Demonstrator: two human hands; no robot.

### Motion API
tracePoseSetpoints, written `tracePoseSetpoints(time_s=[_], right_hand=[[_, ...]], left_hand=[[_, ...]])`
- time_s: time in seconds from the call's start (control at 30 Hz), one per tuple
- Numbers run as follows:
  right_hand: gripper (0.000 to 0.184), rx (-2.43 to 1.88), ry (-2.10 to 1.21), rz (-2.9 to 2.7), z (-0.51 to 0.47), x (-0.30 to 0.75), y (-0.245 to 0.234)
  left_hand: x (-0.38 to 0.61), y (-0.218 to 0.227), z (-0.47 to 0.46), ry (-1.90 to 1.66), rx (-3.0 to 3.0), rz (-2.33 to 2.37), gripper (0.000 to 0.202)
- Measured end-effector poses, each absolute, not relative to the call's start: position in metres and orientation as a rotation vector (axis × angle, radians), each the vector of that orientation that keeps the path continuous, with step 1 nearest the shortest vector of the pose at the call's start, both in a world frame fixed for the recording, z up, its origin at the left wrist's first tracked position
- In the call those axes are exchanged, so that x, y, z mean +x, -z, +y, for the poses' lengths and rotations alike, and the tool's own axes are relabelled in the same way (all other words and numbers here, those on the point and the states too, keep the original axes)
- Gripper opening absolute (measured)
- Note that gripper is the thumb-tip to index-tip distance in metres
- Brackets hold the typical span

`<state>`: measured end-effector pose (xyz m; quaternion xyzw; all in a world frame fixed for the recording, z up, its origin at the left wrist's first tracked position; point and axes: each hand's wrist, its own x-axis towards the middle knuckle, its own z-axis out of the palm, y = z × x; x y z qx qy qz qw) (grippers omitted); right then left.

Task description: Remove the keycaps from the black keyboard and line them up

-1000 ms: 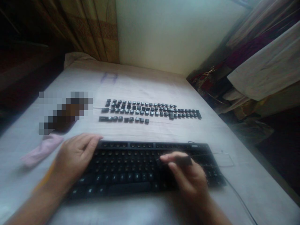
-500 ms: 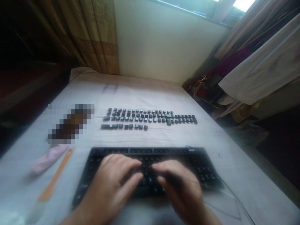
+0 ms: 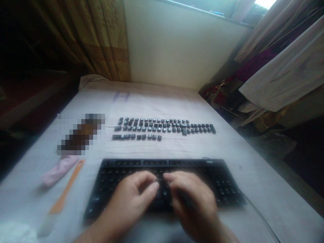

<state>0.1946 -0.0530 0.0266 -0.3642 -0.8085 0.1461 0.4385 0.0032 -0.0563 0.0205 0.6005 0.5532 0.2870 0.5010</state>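
A black keyboard (image 3: pixel 222 175) lies flat on the cloth-covered surface in front of me, with many keys showing bare or dark positions. My left hand (image 3: pixel 139 192) is over its middle, thumb and forefinger pinched together; whatever is between the tips is too small to make out. Close beside it, my right hand (image 3: pixel 193 195) is closed around a dark-handled tool (image 3: pixel 186 199), mostly hidden by the palm and fingers. The fingertips of both hands nearly meet above the keys. Beyond the keyboard, loose black keycaps (image 3: pixel 154 129) are laid out in rows.
To the left lie an orange-handled brush (image 3: pixel 67 189), a folded pink cloth (image 3: pixel 59 170) and a pixelated dark item (image 3: pixel 81 135). The keyboard's cable (image 3: pixel 260 214) runs off to the lower right. Hanging fabric (image 3: pixel 280 77) borders the right side, a curtain (image 3: pixel 106 44) the far left.
Both hands have shifted slightly and the right fingers have curled in more. Thin wire-like lines seen right of my right hand no longer show. The view has moved a little.
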Motion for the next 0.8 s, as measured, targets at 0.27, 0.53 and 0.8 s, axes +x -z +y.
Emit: tracePoseSetpoints(time_s=[0.27,0.53,0.8], right_hand=[[0.016,-0.887,-0.546,-2.041,-0.046,0.196,-0.025],[0.016,-0.965,-0.501,-2.032,-0.045,0.193,-0.023],[0.023,-0.86,-0.369,-2.111,-0.028,0.18,-0.013]], left_hand=[[0.002,-0.018,-0.055,-0.674,1.198,1.285,0.025],[0.0,-0.011,-0.054,-0.703,1.139,1.264,0.031],[-0.001,0.002,-0.052,-0.743,1.057,1.217,0.042]])
